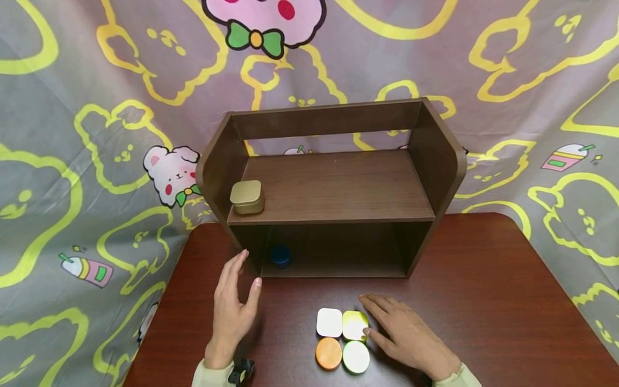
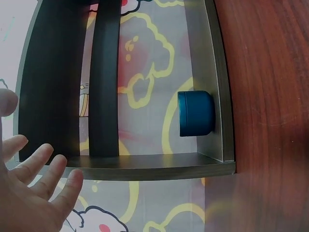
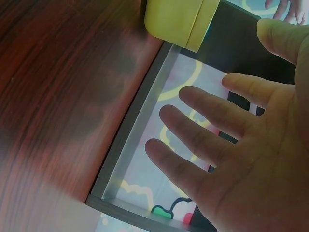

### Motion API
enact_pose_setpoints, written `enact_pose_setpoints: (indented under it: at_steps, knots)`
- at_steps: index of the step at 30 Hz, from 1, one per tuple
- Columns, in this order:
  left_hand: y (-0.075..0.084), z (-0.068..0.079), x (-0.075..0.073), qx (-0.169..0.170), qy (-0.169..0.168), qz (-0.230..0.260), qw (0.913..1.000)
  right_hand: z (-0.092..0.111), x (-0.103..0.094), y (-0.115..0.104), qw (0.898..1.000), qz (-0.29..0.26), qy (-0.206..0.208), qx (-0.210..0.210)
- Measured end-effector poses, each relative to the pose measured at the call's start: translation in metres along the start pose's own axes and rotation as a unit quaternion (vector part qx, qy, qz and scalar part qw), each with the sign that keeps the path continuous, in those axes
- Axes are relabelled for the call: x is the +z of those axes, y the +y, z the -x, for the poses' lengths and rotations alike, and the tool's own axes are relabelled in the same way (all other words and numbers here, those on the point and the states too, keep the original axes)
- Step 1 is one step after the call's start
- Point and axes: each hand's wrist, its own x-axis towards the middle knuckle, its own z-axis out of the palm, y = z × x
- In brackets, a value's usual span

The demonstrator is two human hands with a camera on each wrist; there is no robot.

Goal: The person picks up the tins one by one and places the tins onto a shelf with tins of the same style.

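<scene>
I judge the work to be partway along: 2 containers stand in the dark brown wooden shelf unit [image 1: 333,188], and 4 sit outside it on the reddish-brown wood-grain table [image 1: 493,279].

On the upper shelf, at its left end, is the gold metal-looking rounded-square tin [image 1: 248,196]. Below, near the left wall of the lower compartment, is the blue round metal-looking tin [image 1: 280,256].

The 4 outside make a close block of 2 by 2 in front of the unit: the white rounded-square container [image 1: 329,322] and the yellow rounded-square container [image 1: 354,322] at the back, the orange round container [image 1: 329,353] and the pale-topped round container with a green rim [image 1: 356,357] nearer me. If those belong in the unit too, I count 4 left to place.

My left hand [image 1: 234,312] is spread wide by the unit's lower left side, holding nothing. My right hand [image 1: 406,336] is also wide, with nothing gripped; its thumb overlaps the yellow container's edge from above, but I cannot tell whether it touches.
</scene>
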Motion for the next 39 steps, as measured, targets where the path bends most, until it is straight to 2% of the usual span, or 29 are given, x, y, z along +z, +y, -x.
enact_pose_setpoints:
  at_steps: [9,18,24,39]
  knots:
    - [0.002,-0.005,-0.002,-0.001,0.012,0.007,0.9999,-0.001,0.000,-0.001,1.000,-0.014,-0.010,0.008]
    - [0.002,-0.012,-0.007,0.013,0.044,0.022,0.9987,0.000,0.001,0.001,1.000,-0.011,-0.012,0.009]
    - [0.001,-0.014,-0.008,0.010,0.059,0.037,0.9975,0.002,0.002,0.000,1.000,-0.018,-0.018,0.015]
    - [-0.001,-0.021,-0.012,0.001,0.086,0.063,0.9943,0.000,0.005,0.000,0.999,-0.024,-0.001,0.021]
